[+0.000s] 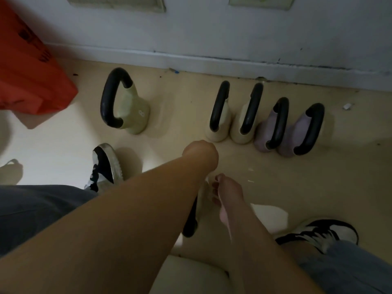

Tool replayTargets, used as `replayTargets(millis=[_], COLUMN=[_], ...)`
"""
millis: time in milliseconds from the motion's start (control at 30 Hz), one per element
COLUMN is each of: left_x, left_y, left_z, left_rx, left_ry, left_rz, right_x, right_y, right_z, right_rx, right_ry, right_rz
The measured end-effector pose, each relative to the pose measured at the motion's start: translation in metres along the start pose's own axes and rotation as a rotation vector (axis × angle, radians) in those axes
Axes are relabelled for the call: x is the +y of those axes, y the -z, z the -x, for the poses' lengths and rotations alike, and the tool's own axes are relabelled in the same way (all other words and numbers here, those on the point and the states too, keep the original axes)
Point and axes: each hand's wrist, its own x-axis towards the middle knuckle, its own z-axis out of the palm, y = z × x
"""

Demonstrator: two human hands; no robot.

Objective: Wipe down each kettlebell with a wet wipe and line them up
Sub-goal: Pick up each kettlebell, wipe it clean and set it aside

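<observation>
Five kettlebells stand on the floor (191, 102) by the wall while you work a sixth between your hands.

Head view: the green kettlebell (131, 111) stands apart toward the floor's left side; two cream kettlebells (231, 124) and two lilac kettlebells (282, 132) stand side by side, touching, along the skirting. Your left hand (200, 153) is curled into a fist over the kettlebell in hand (191, 221), of which only a dark handle shows below your forearm. Your right hand (224, 194) has its fingers bent and pressed together around something pale; whether that is the wipe, you cannot tell. Your shoes (106, 166) flank it.
</observation>
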Motion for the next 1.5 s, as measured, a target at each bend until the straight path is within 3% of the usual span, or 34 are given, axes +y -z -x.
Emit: replayTargets(millis=[133,233,367,467,633,800,1033,1167,1333,1400,1500], left_x=[-0.006,-0.005,-0.004,-0.005,-0.007,-0.006,-0.004,-0.017,-0.072,-0.089,-0.090], left_y=[0.006,0.000,-0.010,-0.016,-0.035,-0.080,-0.136,-0.133,-0.120,-0.118,-0.128], left_z=[-0.008,0.002,0.020,0.031,0.049,0.079,0.128,0.117,0.103,0.095,0.093], left_rx=[-0.150,-0.068,0.087,0.114,0.218,0.532,0.597,0.585,0.520,0.564,0.630], left_ry=[0.014,0.007,0.023,0.090,0.209,0.202,0.081,0.035,-0.279,-0.335,-0.392], left_rz=[0.057,-0.005,0.073,0.139,0.392,0.689,1.115,0.890,0.498,0.325,0.281], right_x=[0.006,0.007,0.004,0.003,-0.003,-0.005,0.003,0.006,0.018,0.020,0.021], right_y=[0.001,-0.003,-0.006,-0.004,-0.006,-0.009,0.003,0.000,-0.002,-0.002,-0.001], right_z=[-0.001,0.007,0.011,0.012,0.023,0.038,0.049,0.048,0.043,0.043,0.042], right_rx=[-0.041,-0.088,-0.126,-0.132,-0.187,-0.262,-0.257,-0.250,-0.139,-0.105,-0.060], right_ry=[-0.026,-0.053,-0.051,-0.010,0.000,-0.007,-0.012,0.040,0.157,0.199,0.174], right_rz=[0.026,0.006,0.045,0.104,0.160,0.153,0.136,0.163,0.247,0.254,0.232])
